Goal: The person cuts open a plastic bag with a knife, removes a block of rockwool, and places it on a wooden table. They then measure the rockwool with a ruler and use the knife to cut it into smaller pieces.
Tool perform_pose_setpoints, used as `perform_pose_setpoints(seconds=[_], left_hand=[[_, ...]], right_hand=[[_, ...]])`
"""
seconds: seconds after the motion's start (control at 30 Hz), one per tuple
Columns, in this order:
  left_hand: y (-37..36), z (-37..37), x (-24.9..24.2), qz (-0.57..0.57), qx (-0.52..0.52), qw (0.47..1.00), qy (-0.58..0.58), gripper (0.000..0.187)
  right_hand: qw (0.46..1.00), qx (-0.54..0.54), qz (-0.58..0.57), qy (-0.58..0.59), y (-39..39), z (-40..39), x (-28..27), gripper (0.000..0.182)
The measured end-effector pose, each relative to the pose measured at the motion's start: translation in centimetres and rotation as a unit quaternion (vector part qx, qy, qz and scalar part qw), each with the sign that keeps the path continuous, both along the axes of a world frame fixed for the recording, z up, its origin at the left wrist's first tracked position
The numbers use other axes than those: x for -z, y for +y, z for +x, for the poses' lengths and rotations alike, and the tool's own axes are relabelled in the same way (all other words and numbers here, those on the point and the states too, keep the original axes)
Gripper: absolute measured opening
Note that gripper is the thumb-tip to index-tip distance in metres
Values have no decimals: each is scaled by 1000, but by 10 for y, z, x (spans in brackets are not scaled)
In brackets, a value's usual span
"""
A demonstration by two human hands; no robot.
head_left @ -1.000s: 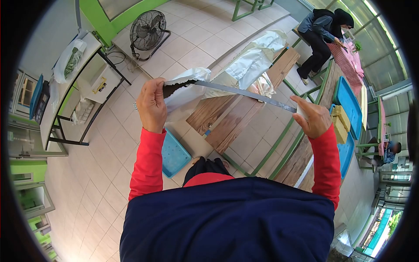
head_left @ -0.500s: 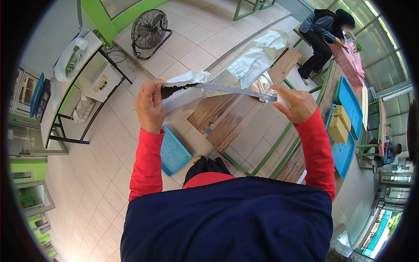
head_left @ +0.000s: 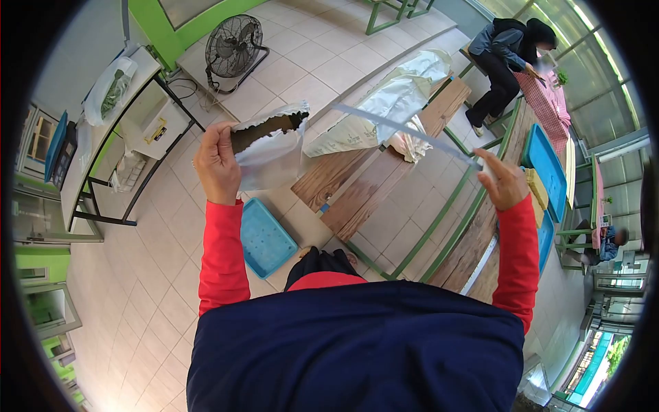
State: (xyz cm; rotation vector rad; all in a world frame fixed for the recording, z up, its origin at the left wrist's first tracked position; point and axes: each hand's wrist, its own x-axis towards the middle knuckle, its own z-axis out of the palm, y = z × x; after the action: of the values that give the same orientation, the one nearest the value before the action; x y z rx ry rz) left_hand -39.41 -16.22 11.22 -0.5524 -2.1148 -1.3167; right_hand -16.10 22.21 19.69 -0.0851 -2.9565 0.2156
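Note:
My left hand (head_left: 216, 165) grips the corner of a white plastic bag (head_left: 270, 145). The bag's top is torn open and dark contents show inside. My right hand (head_left: 504, 180) pinches one end of a long thin strip (head_left: 405, 132) that has come away from the bag. The strip stretches up and left in the air, its far end free above a wooden bench (head_left: 384, 175). Both arms are in red sleeves, held out in front of my chest.
A large white sack (head_left: 384, 103) lies on the bench. On the tiled floor by my feet sits a blue tray (head_left: 263, 237). More blue trays (head_left: 549, 165) rest on the table to the right, where a seated person (head_left: 504, 55) works. A fan (head_left: 233, 44) stands far left.
The strip has torn free of the bag. My right hand pulled it away to the right, my left hand moved left with the bag, and the bag's mouth now gapes open.

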Motion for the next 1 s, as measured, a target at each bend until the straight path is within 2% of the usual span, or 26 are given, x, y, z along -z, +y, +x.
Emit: perform_pose_setpoints(seconds=[0.1, 0.17, 0.23, 0.27, 0.33, 0.37, 0.43, 0.47, 0.53, 0.6, 0.83, 1.0], left_hand=[[4, 0, 1, 1, 3, 1000, -5, 9], [6, -1, 0, 2, 8, 1000, -14, 10], [10, 1, -3, -9, 12, 1000, -14, 11], [12, -3, -1, -2, 28, 1000, -10, 12], [13, -5, 3, -20, 41, 999, -6, 15], [14, -4, 1, -48, 35, 998, -3, 16], [16, -3, -1, -36, 60, 997, -16, 18], [15, -6, 1, -39, 63, 997, -16, 18], [15, -12, 3, -40, 81, 996, -16, 19], [14, -12, 6, -51, 56, 997, -9, 21], [17, -9, 3, -63, 51, 996, -22, 23], [16, -7, 1, -76, 43, 996, -3, 17]], right_hand=[[998, 20, -55, -3, -11, 3, 9, 37], [997, 13, -70, 42, -7, 8, 33, 40], [987, 24, -64, 147, -13, 20, 51, 51], [977, 135, -129, 99, -24, 36, 51, 47], [940, 221, -213, 150, -33, 65, 72, 37], [933, 255, -201, 154, -35, 82, 86, 37], [880, 349, -150, 286, -36, 123, 123, 33], [872, 372, -137, 288, -34, 148, 143, 33], [789, 528, -43, 310, -40, 202, 187, 33], [747, 609, -22, 267, -61, 249, 215, 31], [753, 636, 27, 165, -89, 348, 273, 34], [720, 677, 155, 18, -55, 380, 293, 36]])
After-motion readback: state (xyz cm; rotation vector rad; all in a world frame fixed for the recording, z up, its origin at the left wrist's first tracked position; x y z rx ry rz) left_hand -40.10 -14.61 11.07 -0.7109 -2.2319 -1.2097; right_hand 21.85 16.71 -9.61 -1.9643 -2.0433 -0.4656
